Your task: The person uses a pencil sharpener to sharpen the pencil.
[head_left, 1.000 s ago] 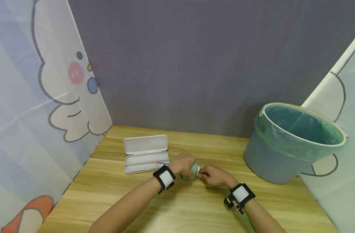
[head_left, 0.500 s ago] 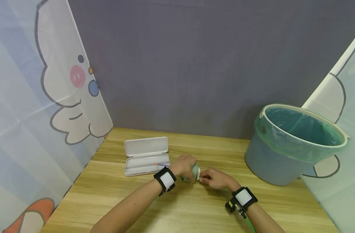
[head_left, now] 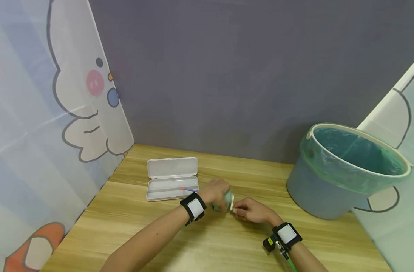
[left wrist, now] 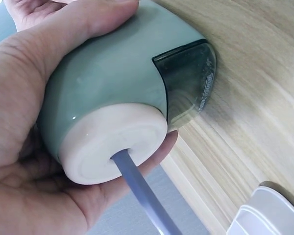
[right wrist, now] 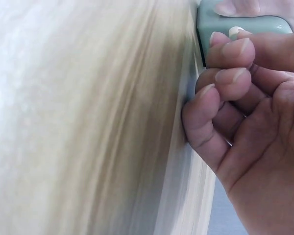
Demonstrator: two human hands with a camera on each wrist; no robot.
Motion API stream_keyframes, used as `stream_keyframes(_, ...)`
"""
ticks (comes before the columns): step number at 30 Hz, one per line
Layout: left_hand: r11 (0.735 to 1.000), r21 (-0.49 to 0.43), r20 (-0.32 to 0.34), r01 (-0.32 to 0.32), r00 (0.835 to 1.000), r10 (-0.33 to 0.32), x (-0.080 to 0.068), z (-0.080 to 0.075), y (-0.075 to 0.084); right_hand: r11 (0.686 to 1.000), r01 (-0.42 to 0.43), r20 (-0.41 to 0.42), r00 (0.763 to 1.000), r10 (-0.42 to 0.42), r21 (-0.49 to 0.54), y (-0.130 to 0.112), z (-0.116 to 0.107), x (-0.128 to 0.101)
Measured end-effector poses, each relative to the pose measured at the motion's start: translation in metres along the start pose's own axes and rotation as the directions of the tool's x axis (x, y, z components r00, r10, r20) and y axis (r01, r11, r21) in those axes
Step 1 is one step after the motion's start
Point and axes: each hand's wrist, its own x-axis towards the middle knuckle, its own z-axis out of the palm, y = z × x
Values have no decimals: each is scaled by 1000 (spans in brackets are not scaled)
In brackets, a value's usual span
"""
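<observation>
My left hand grips a green pencil sharpener with a dark see-through shavings drawer. A purple pencil is stuck into the hole of its white round front, and its orange end points left in the head view. My right hand is at the sharpener's other end, by a white crank. In the right wrist view, thumb and forefinger pinch the crank's small white knob, partly hidden by them. The other fingers are curled.
An open white pencil case lies left of the sharpener, partly behind my left wrist. At the right stands a large grey-blue bucket with a green bag liner over its rim. Everything rests on the wooden table.
My right hand has shifted slightly down and right around the sharpener's crank end. The left hand keeps its grip on the sharpener. The head view has tilted a little.
</observation>
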Motion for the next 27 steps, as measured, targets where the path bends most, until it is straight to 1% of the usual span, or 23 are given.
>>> stream_keyframes(6, 1000, 1, 10, 15, 1000, -15, 0, 1, 2, 1000, 17, 13, 1000, -18, 15, 1, 1, -4)
stream_keyframes(13, 999, -8, 9, 36, 999, -36, 1, -2, 1, 997, 67, -9, 998, -67, 33, 1, 0, -2)
stream_keyframes(18, 999, -3, 21, 47, 999, -47, 0, -4, 2, 992, 84, -6, 996, -84, 91, 3, -1, -2)
stream_keyframes(23, 999, 22, 22, 39, 999, -39, 1, -4, 3, 988, 110, -12, 994, -109, 110, 1, -1, -4)
stream_keyframes(27, 999, 24, 32, 37, 999, -38, 1, -4, 3, 988, 100, -23, 995, -98, 114, -3, -3, -5)
